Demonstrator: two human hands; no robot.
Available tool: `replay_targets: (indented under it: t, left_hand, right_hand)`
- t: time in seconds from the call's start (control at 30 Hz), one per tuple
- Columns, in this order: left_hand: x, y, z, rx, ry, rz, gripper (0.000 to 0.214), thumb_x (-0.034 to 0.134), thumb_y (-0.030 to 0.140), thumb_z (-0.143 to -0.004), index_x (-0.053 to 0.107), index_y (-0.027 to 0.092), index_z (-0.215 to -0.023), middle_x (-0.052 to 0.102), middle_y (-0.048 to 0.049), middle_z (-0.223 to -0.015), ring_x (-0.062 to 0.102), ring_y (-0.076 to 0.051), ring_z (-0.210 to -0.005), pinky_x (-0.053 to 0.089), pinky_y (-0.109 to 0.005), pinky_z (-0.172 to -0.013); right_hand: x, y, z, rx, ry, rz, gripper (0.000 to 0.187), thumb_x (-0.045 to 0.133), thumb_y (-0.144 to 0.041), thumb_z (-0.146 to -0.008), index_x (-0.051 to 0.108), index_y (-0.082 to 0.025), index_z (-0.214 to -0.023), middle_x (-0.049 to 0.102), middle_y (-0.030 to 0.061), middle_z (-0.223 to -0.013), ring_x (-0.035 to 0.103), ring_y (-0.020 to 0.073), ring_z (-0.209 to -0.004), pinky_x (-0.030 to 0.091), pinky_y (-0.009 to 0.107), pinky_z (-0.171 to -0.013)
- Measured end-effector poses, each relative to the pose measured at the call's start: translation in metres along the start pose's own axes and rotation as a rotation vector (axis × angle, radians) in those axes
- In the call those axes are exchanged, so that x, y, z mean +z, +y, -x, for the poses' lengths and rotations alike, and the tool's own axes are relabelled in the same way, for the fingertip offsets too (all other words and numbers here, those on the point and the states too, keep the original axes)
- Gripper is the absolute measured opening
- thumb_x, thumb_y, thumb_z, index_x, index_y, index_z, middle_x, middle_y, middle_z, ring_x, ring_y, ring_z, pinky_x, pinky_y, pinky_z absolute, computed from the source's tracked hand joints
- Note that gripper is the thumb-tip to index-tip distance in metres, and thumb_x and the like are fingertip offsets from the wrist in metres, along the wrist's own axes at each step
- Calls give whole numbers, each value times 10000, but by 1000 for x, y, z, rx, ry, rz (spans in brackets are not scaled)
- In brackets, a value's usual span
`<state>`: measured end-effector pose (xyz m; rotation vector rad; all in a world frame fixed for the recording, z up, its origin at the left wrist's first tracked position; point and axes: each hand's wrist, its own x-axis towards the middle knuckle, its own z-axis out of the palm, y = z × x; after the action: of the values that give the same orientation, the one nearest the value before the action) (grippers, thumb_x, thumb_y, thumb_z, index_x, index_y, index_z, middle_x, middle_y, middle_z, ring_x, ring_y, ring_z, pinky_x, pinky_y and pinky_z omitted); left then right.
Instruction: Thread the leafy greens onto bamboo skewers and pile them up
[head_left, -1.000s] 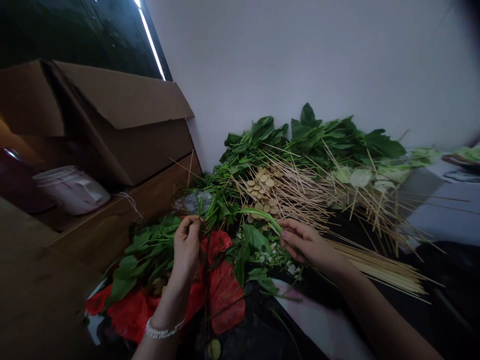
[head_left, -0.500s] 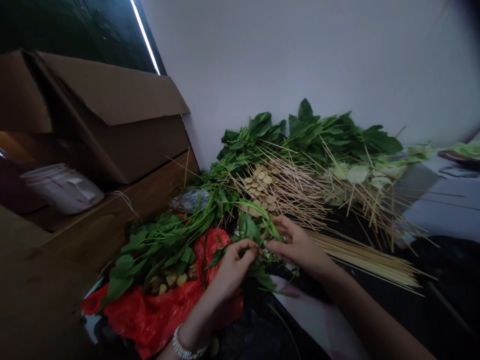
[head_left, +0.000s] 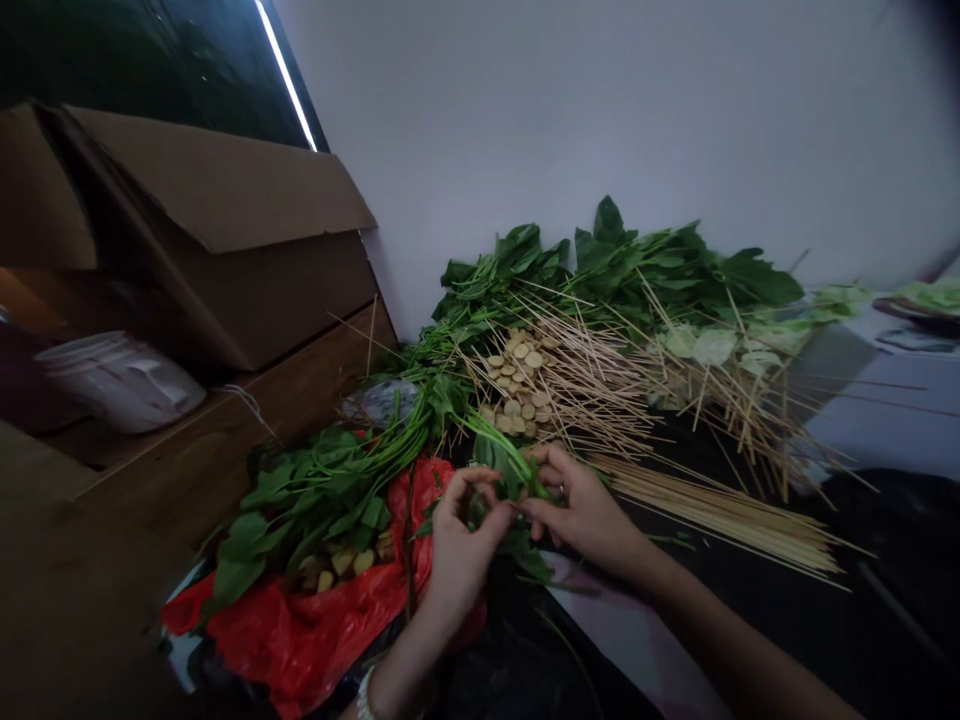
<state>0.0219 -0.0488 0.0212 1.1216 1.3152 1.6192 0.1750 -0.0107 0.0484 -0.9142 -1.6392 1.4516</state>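
Pinching slender stems (head_left: 508,449): right fingers (head_left: 555,461) | left fingers (head_left: 463,483): curled, grip unclear | crinkled red plastic (head_left: 300,630) nearby

Hands: I see the left hand (head_left: 463,540) and right hand (head_left: 576,505) almost meeting at lower centre, leaving me hardly any gap; green stems (head_left: 502,444) in the right one fill the space just above.
Wall (head_left: 600,110): before it, across the upper centre, I have open air over the leafy greens (head_left: 675,265).
Loose skewers (head_left: 600,370): splayed over the right of centre, ends jutting several ways, they block my low pass.
Dark surface (head_left: 780,605): a low opening for me between skewer bundle (head_left: 720,520) and right forearm.
Cardboard box (head_left: 285,300): bars my upper left.
Red bag (head_left: 300,635): crowds my lower left.
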Motion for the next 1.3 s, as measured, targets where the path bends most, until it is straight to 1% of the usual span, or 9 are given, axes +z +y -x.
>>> replay_targets:
  t: [0.1,0.17,0.3,0.4,0.5,0.63,0.8,0.97,1.3]
  left_hand:
    - [8,6,8,217,-82,-265,174,754,240,-711,673,207,-862,570,17,-744,516,-142,-709,390,-230,-654]
    - [12,7,11,253,-81,-317,72,704,250,-776,659,209,-815,585,7,-762,530,-152,-729,402,-244,-682]
    - [6,10,10,101,-48,-157,133,613,347,-854,608,215,-835,595,0,-793,544,-158,-738,421,-244,-669]
    - [-9,19,1,-22,2,40,250,528,401,-896,535,206,-739,546,21,-699,499,-125,-614,406,-225,-578]
    - [-27,30,-13,-25,68,197,245,518,388,-889,501,202,-731,565,22,-697,513,-115,-584,430,-225,-566]
    - [-47,45,-27,13,173,258,127,558,330,-845,547,205,-866,565,39,-675,486,-95,-523,394,-197,-492]
    - [-63,56,-34,229,298,-133,139,644,340,-813,633,205,-845,495,59,-626,426,-83,-519,356,-193,-513]
    - [-71,49,-46,591,161,-701,262,660,287,-834,719,241,-1084,560,5,-779,547,-148,-733,427,-264,-716]
    - [-60,39,-44,718,-15,-789,202,636,271,-870,735,267,-1046,613,-50,-967,621,-162,-818,484,-267,-705]
  right_hand:
    - [10,6,3,-90,30,152,372,539,-35,-687,518,-215,-1013,680,-19,-774,633,129,-624,478,220,-555]
    - [13,9,4,-81,12,164,365,520,-37,-705,527,-216,-1024,693,2,-840,631,132,-633,485,227,-554]
    - [6,2,5,-14,-28,50,243,611,-159,-768,566,-214,-1000,658,11,-842,616,138,-660,447,202,-472]
    - [-7,-8,3,2,6,16,182,635,-263,-812,597,-199,-978,589,-26,-705,532,91,-524,388,189,-429]
    - [-20,-12,0,26,18,-37,219,604,-364,-859,592,-191,-992,561,-43,-665,424,49,-400,300,179,-359]
    - [-26,-7,-2,49,-6,-133,281,589,-429,-879,591,-187,-1022,578,-39,-692,420,34,-386,254,159,-333]
    - [-26,-5,-1,60,-33,-144,302,592,-445,-878,604,-177,-1017,568,-42,-680,419,31,-381,254,158,-329]
    - [-25,-8,0,77,-63,-124,311,590,-440,-879,604,-177,-1044,565,-39,-678,418,32,-380,259,162,-331]
    - [-19,-10,3,87,-102,1,303,588,-443,-865,617,-186,-1024,573,-34,-665,420,47,-378,268,181,-359]
